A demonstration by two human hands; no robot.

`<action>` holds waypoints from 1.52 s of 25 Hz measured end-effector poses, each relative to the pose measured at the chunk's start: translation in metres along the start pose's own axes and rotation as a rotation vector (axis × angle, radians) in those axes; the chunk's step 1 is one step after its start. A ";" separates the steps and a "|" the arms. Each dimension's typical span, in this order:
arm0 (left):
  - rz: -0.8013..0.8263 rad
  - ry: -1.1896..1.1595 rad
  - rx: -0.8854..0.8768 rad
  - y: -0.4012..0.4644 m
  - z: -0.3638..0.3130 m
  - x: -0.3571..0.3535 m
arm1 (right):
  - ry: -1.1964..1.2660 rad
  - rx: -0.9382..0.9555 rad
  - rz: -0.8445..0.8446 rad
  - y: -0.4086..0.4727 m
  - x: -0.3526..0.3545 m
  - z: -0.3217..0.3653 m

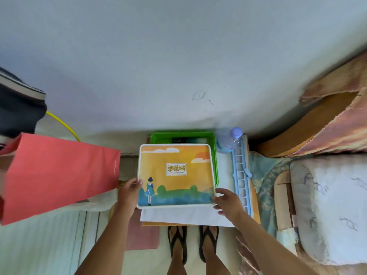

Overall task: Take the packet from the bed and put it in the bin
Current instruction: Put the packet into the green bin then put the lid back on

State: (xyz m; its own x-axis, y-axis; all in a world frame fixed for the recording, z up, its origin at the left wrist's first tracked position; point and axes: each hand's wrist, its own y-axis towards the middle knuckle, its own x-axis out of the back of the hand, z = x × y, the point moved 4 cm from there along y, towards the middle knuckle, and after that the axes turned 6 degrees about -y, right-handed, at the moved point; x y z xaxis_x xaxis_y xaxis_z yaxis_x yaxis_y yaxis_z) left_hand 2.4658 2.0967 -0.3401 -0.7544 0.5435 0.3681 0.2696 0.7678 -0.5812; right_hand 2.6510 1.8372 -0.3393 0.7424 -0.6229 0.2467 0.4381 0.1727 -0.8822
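A flat orange and blue packet [176,175] with a white border and a drawn figure is held level between both hands. My left hand [130,192] grips its lower left edge. My right hand [227,202] grips its lower right corner. The packet hangs over a green bin [215,153] that stands against the wall; only the bin's back and right rim show past it. The bed [325,207] with a pale patterned cover lies to the right.
A red paper bag [59,175] hangs at the left. A clear bottle with a purple cap [230,140] and a blue slotted tray [241,175] sit right of the bin. White sheets [186,215] lie under the packet. My sandalled feet [192,245] stand below.
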 end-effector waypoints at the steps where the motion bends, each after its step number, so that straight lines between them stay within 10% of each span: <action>1: -0.011 0.077 -0.047 0.004 -0.003 -0.001 | -0.023 0.015 -0.046 0.001 -0.002 0.004; 14: -0.089 0.796 -0.209 0.040 -0.016 -0.051 | -0.335 0.096 -0.515 0.050 0.005 0.032; 21: -0.085 0.690 -0.100 0.053 -0.011 -0.051 | -0.211 0.104 -0.525 0.061 0.003 0.027; 29: 0.156 -0.090 0.274 0.054 0.015 -0.037 | 0.175 -0.029 -0.220 0.077 0.006 0.018; 38: 0.039 0.097 0.143 0.050 0.015 -0.034 | 0.150 -0.045 -0.218 0.091 0.015 0.013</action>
State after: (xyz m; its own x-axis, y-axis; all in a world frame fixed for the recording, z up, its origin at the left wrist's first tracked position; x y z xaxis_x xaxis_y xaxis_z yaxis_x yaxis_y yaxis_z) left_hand 2.4962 2.1120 -0.3924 -0.6817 0.6077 0.4073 0.2049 0.6931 -0.6911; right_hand 2.7082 1.8534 -0.4104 0.5483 -0.7481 0.3737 0.5540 -0.0098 -0.8325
